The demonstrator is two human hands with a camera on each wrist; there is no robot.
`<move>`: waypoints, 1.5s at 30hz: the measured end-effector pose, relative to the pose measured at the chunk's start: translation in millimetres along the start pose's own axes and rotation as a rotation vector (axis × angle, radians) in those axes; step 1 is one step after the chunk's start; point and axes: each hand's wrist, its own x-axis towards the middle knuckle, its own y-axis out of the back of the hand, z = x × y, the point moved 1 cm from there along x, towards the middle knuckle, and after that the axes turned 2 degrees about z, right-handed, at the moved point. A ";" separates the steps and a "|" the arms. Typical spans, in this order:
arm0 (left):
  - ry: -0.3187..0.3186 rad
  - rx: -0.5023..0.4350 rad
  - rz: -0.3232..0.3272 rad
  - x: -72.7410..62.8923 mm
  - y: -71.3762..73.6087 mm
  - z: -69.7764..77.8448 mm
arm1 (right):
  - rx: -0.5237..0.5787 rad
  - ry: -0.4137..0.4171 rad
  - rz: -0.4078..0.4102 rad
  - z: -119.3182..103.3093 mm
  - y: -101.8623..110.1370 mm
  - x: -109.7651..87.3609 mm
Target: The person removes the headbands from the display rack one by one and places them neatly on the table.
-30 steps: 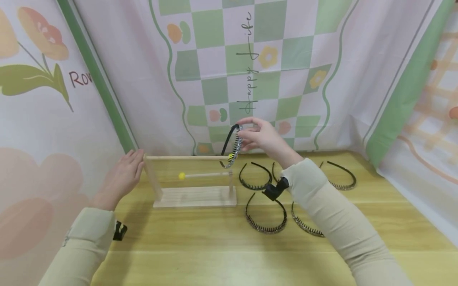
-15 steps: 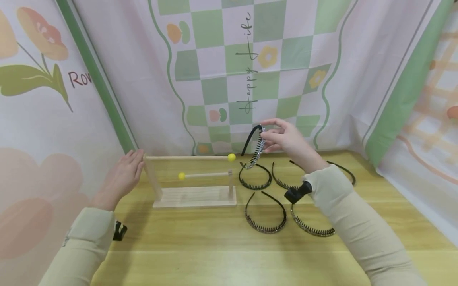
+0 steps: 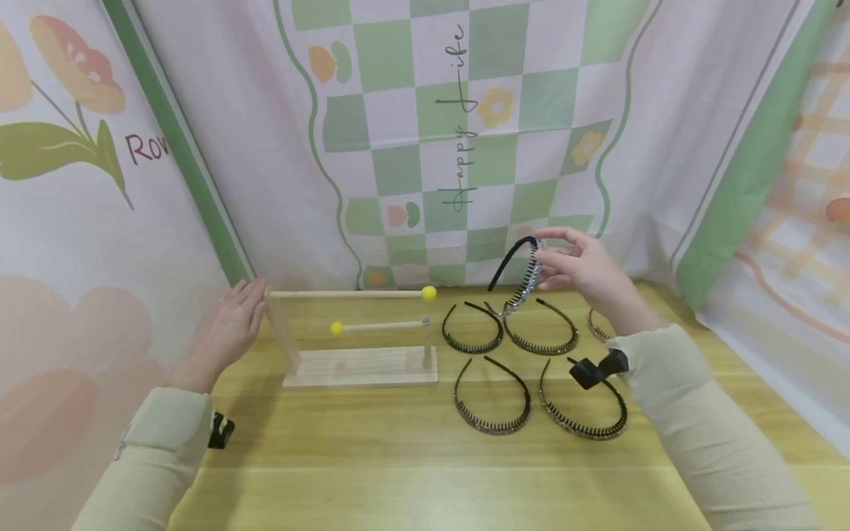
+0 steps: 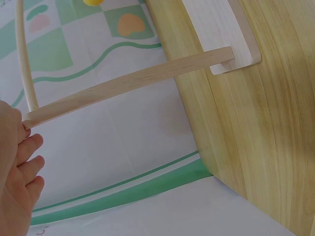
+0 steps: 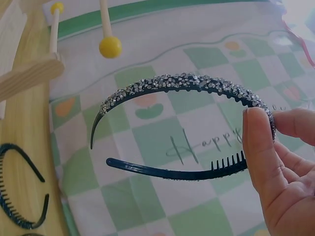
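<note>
My right hand [image 3: 587, 273] pinches a black toothed headband [image 5: 189, 81] covered in silvery sparkling stones, between thumb and fingers. It hangs in the air, overlapping the back row of headbands in the head view. At the left, my left hand [image 3: 229, 328] rests with its fingers against the top of the upright of a pale wooden rack [image 3: 358, 365]. In the left wrist view the fingertips lie right at the upper end of that upright [image 4: 133, 83]. Two rods tipped with yellow balls [image 3: 429, 293] reach out from the rack, and neither carries a headband.
Several black toothed headbands lie on the wooden table [image 3: 372, 457] right of the rack, including a front one [image 3: 493, 428] and a back one [image 3: 473, 346]. Another headband [image 3: 598, 324] is partly hidden behind my right hand. A patterned curtain [image 3: 392, 169] hangs behind the table.
My right hand has moved right with the headband, from the yellow ball at the upper rod's end to above the back row. The left hand has stayed at the upright.
</note>
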 end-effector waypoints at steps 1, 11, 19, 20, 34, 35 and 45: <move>-0.001 -0.001 0.003 -0.1 -0.1 0.0 | 0.018 0.005 -0.008 0.9 4.1 -1.6; 0.003 -0.020 0.004 -1.3 0.0 0.2 | -0.031 0.009 0.049 11.5 38.2 -17.7; 0.008 -0.024 -0.002 -1.3 -0.4 -0.5 | 0.070 0.029 0.069 25.7 68.1 -32.4; 0.008 -0.024 0.002 -1.3 -0.5 -0.6 | 0.085 0.030 0.076 27.8 71.5 -34.0; -0.002 -0.017 0.003 -0.7 -0.7 -1.5 | 0.189 0.066 0.150 58.3 112.1 -63.6; -0.003 -0.017 0.004 -0.7 -0.7 -1.4 | 0.183 0.064 0.155 60.5 114.7 -65.8; 0.006 -0.022 -0.002 -0.7 -1.0 -0.5 | 0.279 0.077 0.122 83.2 139.5 -85.7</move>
